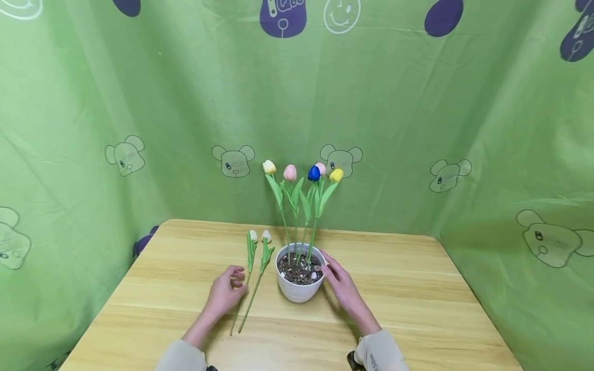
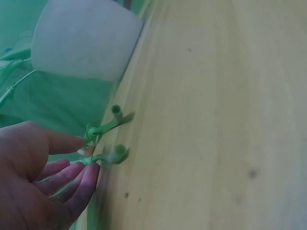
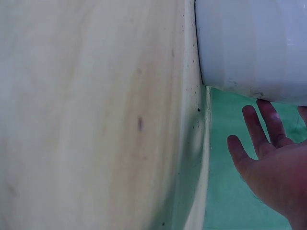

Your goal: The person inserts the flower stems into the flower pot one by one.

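While spread right fingers [image 3: 271, 120] touch the round pot [image 1: 299, 294], left fingers [image 2: 85, 189] curve apart beside slender stems [image 1: 250, 304].

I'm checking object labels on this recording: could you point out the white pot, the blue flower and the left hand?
White pot [image 1: 298, 292], head view: front of its outer wall.
Blue flower [image 1: 314, 173], head view: petals of the bloom.
Left hand [image 1: 226, 291], head view: middle of the hand.
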{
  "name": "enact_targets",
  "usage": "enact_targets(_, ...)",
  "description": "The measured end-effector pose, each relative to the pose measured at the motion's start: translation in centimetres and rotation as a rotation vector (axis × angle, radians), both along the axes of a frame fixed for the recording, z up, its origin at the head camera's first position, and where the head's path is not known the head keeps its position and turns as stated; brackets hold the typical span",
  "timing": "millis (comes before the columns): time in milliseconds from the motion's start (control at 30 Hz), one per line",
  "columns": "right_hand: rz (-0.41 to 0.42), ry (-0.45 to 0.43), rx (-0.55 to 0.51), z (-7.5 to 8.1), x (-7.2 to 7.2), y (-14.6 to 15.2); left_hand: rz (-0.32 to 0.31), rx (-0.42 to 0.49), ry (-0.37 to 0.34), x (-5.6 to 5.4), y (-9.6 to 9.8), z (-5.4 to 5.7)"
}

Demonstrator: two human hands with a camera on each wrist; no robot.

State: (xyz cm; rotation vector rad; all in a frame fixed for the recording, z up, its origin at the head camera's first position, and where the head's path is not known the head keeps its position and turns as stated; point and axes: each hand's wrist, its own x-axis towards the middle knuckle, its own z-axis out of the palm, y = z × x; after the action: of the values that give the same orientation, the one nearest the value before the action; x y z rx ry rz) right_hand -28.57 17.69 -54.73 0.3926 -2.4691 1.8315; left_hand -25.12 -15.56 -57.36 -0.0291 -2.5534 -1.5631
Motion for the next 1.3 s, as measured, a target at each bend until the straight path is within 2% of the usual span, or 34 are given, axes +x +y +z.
enact_targets(200,-0.005,0.021,0.014,-0.1,0.0,0.0,0.009,-0.080,0.032,-0.3,0.5,-0.3)
enact_targets(333,-0.006,0.021,0.009,0.0,0.0,0.0,0.027,-0.086,0.042,-0.5,0.5,-0.5)
enact_targets(467,0.001,0.011,0.005,-0.1,-0.1,0.0,0.033,-0.015,0.011,-0.7,0.5,-0.4)
enact_targets(667,0.006,-0.003,-0.001,0.0,-0.1,0.0,0.044,0.152,-0.102,-0.7,0.5,0.2)
enact_targets(800,0.005,-0.005,0.007,-0.1,-0.2,0.0,0.058,0.217,-0.147,-0.6,0.3,0.7)
enact_targets(1000,-0.012,0.000,0.022,-0.2,-0.2,0.0,0.018,0.336,-0.202,-0.1,0.0,1.5)
enact_targets(1300,-0.003,0.005,0.011,-0.3,-0.2,0.1,0.001,0.373,-0.202,0.0,-0.4,1.7)
